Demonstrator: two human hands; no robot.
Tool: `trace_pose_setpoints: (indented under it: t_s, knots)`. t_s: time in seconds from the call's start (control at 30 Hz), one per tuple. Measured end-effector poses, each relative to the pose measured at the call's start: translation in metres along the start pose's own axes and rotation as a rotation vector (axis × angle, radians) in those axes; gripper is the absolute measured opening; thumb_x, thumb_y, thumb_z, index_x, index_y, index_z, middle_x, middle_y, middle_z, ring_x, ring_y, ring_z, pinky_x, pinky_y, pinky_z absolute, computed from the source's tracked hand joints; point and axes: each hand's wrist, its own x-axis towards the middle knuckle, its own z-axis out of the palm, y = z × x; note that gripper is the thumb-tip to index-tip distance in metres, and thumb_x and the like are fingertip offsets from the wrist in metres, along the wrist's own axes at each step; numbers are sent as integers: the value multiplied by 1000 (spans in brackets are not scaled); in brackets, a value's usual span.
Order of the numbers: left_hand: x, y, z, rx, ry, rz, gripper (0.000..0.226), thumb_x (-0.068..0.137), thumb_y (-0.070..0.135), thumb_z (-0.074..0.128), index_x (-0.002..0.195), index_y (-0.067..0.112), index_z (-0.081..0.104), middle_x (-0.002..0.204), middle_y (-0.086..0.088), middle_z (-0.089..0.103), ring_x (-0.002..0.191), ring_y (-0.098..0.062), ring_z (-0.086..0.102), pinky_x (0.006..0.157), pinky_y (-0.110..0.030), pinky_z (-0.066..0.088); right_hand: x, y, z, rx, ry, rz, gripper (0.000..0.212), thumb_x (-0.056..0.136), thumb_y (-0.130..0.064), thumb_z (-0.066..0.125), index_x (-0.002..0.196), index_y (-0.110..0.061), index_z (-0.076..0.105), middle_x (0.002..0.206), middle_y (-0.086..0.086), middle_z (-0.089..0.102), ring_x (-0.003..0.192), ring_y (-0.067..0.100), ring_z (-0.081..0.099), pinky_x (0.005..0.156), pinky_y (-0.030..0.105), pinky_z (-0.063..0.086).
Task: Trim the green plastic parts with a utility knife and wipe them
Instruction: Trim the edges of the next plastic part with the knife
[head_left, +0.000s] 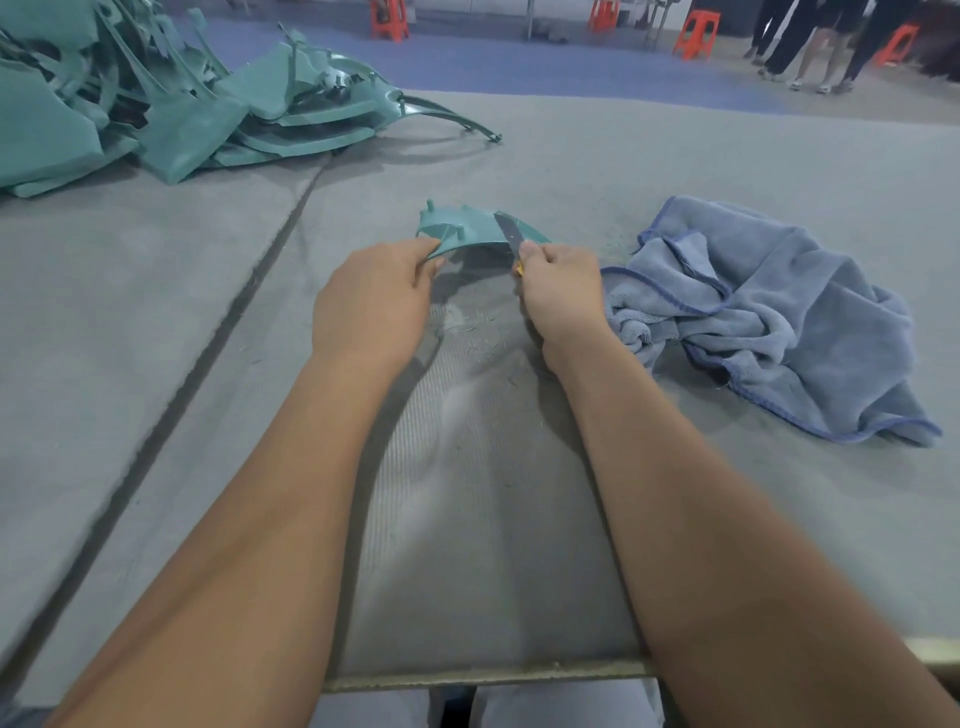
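I have the green plastic part (470, 228) lifted just above the counter (675, 156), out in front of me between both hands. My left hand (376, 299) pinches its near left edge, fingers curled round the rim. My right hand (561, 283) is wrapped round the utility knife (510, 236), thumb up near the blade, and the blade lies against the part's right edge. I judge I am mid-trim on this piece; the small shavings (480, 338) on the counter below fit that.

The part looks thin, curved and light, with little pegs standing up from it. I expect it to flex under the blade, so a hold close to the cut line, on the plain rim rather than the pegs, should steady it best. The surface looks smooth and may slip in a pinch.

The blue towel (769, 312) lies crumpled just right of my right hand, ready for wiping. A pile of green parts (171, 104) sits well apart at the far left of the counter.
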Motion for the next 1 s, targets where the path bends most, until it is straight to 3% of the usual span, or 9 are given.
trace_pose_setpoints:
  t_s: [0.2, 0.33, 0.53, 0.7, 0.87, 1.0]
  knots:
    - [0, 0, 0, -3, -10, -5, 29, 101, 33, 41, 114, 26, 66, 82, -3, 63, 78, -28, 56, 63, -37, 45, 0, -1, -4, 63, -37, 31, 25, 94, -17, 47, 70, -13, 45, 63, 7, 33, 58, 19, 26, 51, 29, 18]
    - [0, 0, 0, 4, -20, -13, 29, 102, 33, 41, 112, 25, 66, 77, 0, 60, 74, -26, 54, 60, -36, 43, 1, -1, -6, 108, -82, 74, 38, 95, -16, 46, 58, -18, 38, 52, 1, 30, 45, 14, 22, 41, 22, 16]
    - [0, -3, -1, -24, -20, -1, 28, 101, 33, 42, 114, 27, 66, 83, -3, 65, 79, -28, 56, 66, -40, 48, 2, -2, -12, 134, -154, 93, 40, 96, -17, 46, 56, -18, 40, 47, -1, 28, 39, 11, 19, 37, 19, 15]
    - [0, -1, 7, 29, -41, 19, 25, 100, 30, 43, 112, 28, 65, 82, -1, 62, 76, -24, 52, 60, -33, 37, -4, -6, -13, 109, -299, 84, 40, 97, -17, 49, 57, -17, 43, 36, -7, 30, 32, 8, 21, 35, 17, 16]
    - [1, 0, 8, 42, -8, 19, 28, 101, 34, 40, 110, 25, 64, 77, 0, 58, 75, -26, 53, 58, -34, 36, -7, -7, -14, 329, -150, 99, 29, 97, -18, 49, 68, -15, 49, 43, -3, 36, 38, 10, 24, 39, 21, 17]
    - [1, -2, 3, 167, 83, -32, 28, 102, 33, 38, 101, 19, 62, 73, -1, 50, 67, -26, 45, 52, -32, 25, -10, -9, -16, 429, -70, 54, 16, 93, -12, 54, 78, -17, 52, 52, -2, 58, 38, 12, 40, 41, 21, 33]
